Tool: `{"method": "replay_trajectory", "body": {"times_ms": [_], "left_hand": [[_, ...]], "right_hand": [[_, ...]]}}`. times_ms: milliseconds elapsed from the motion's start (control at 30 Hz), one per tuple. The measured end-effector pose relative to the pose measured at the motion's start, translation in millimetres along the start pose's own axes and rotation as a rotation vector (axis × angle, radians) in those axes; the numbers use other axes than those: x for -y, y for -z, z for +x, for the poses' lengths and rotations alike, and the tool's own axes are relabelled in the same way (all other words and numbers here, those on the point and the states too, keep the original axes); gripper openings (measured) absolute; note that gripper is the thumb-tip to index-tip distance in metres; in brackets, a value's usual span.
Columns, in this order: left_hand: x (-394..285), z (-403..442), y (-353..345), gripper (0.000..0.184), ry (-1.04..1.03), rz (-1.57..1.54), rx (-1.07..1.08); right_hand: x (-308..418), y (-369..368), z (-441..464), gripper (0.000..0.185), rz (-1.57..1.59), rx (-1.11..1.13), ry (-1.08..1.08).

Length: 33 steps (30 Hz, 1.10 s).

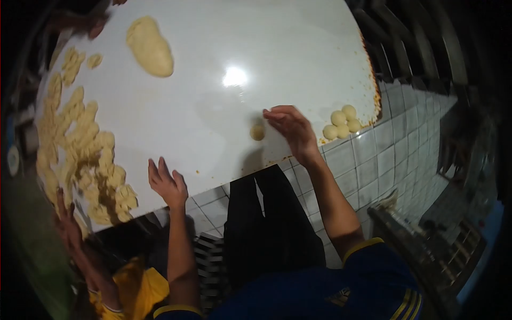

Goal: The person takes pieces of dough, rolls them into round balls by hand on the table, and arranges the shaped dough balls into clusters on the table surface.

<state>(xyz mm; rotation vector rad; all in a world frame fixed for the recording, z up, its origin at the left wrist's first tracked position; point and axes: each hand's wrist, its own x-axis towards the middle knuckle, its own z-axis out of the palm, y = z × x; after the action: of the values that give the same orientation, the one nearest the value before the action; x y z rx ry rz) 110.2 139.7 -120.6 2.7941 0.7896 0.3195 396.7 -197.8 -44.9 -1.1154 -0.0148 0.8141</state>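
Pale dough ball [257, 133] lies beside the right hand [292, 130], fingers curved and empty; left hand [168, 184] spread, empty. A careless rightward palm sweep could flatten it.

The table [213, 32] is white and glossy, with a bright glare [234, 77] ahead of and left of the right grip [293, 128]. Well to the right of that grip, its edge is worn brown. White square tiles [341, 168] cover the floor between and behind the grips and run on to the right. Dark slats [405, 40] stand ahead and to the right of the right grip. Behind and to its right is a dark, grid-like frame [458, 250] with a pale rag [388, 201] near it. Left of and behind the left grip [167, 183], a co-worker in a yellow shirt [140, 288] reaches to the table. A patterned black-and-white surface [209, 261] lies behind and to the right of that grip. Another person's hand [96, 25], blurred, shows far ahead and to its left.
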Motion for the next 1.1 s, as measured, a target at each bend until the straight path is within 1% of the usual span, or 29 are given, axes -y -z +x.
{"method": "replay_trajectory", "body": {"times_ms": [67, 100, 133, 200, 233, 267, 333, 367, 400, 467, 533, 567, 600, 667, 700, 733, 800, 833, 867, 933, 967, 1000, 1067, 1100], "left_hand": [[-2.7, -0.4, 0.9, 0.064, 0.055, -0.002, -0.011], [-2.3, -1.1, 1.6, 0.064, 0.050, -0.002, -0.006], [-2.6, -0.2, 1.9, 0.065, 0.042, -0.004, -0.001], [-2.6, -0.8, 3.4, 0.066, 0.068, -0.009, -0.006], [-3.3, -0.1, 4.1, 0.066, 0.062, -0.022, -0.004], [-3.4, -0.5, 4.1, 0.066, 0.055, -0.035, -0.003], [-2.4, -1.1, 1.6, 0.067, 0.081, -0.029, -0.019], [-2.8, -1.0, 1.7, 0.067, 0.088, -0.031, -0.008], [-0.8, -1.1, 2.1, 0.068, 0.100, -0.025, -0.001], [0.6, -2.3, 3.7, 0.068, 0.157, -0.015, 0.018], [-1.9, -0.1, 4.4, 0.068, 0.155, -0.041, 0.041], [-1.2, -0.6, 3.7, 0.067, 0.160, -0.041, 0.043], [-2.6, -2.5, 5.1, 0.067, 0.175, -0.041, 0.034], [-1.8, -0.2, 6.8, 0.066, 0.133, -0.061, 0.002], [-1.8, -0.5, 6.5, 0.065, 0.126, -0.073, -0.013], [-1.8, -2.8, 6.9, 0.065, 0.135, -0.078, -0.012], [-1.3, -0.9, 6.8, 0.065, 0.095, -0.079, -0.075], [-1.2, -1.2, 7.2, 0.065, 0.094, -0.090, -0.078], [-2.8, -1.3, 8.7, 0.066, 0.087, -0.072, -0.075], [-0.8, 1.4, 8.7, 0.067, 0.094, -0.050, -0.082], [-0.1, 2.5, 7.7, 0.068, 0.092, -0.052, -0.079], [-1.2, -1.8, 7.4, 0.068, 0.089, -0.056, -0.070], [-1.2, -6.7, 6.9, 0.069, 0.103, -0.062, -0.054], [0.2, -1.0, 6.1, 0.069, 0.111, -0.064, -0.053]], "right_hand": [[-9.3, 3.5, 5.5, 0.032, -0.447, -0.198, 0.050], [-10.5, -4.9, 9.2, 0.028, -0.570, -0.226, 0.056], [-13.6, -14.8, 12.7, 0.028, -0.583, -0.206, 0.051], [-24.8, -37.4, 16.1, 0.028, -1.185, -0.104, 0.193], [-30.7, -49.1, 14.7, 0.029, -1.207, -0.034, 0.277], [-41.0, -47.6, 8.1, 0.029, -1.217, -0.017, 0.279], [-61.8, -35.4, -7.3, 0.026, -1.261, 0.142, 0.345], [-57.2, -30.5, -10.6, 0.022, -1.263, 0.118, 0.375], [-49.9, -28.2, -8.8, 0.022, -1.259, 0.152, 0.387], [-35.7, -34.3, -6.8, 0.014, -0.829, -0.116, 0.026], [-30.5, -60.5, 17.7, 0.014, -0.798, -0.081, 0.006], [-31.0, -72.7, 33.4, 0.020, -0.759, -0.073, -0.009], [-34.0, -81.6, 49.7, 0.020, -0.766, -0.056, -0.008], [-44.9, -103.6, 78.7, 0.028, -0.455, 0.046, -0.385], [-62.2, -117.9, 79.9, 0.029, -0.619, 0.084, -0.102], [-73.7, -127.1, 71.4, 0.029, -0.627, 0.087, -0.107], [-84.3, -142.6, 52.7, 0.026, -1.324, 0.210, 0.321], [-89.0, -136.4, 53.2, 0.023, -1.458, 0.320, 0.357], [-90.7, -134.3, 62.7, 0.023, -1.471, 0.323, 0.360], [-95.5, -135.9, 106.0, 0.018, -1.607, 0.084, 0.613], [-94.7, -155.3, 122.7, 0.015, -1.571, 0.031, 0.718], [-109.0, -167.9, 132.9, 0.016, -1.527, -0.002, 0.746], [-137.5, -179.3, 103.1, 0.018, -1.566, 0.305, 0.679], [-146.1, -174.1, 75.8, 0.019, -1.566, 0.447, 0.730]]}}
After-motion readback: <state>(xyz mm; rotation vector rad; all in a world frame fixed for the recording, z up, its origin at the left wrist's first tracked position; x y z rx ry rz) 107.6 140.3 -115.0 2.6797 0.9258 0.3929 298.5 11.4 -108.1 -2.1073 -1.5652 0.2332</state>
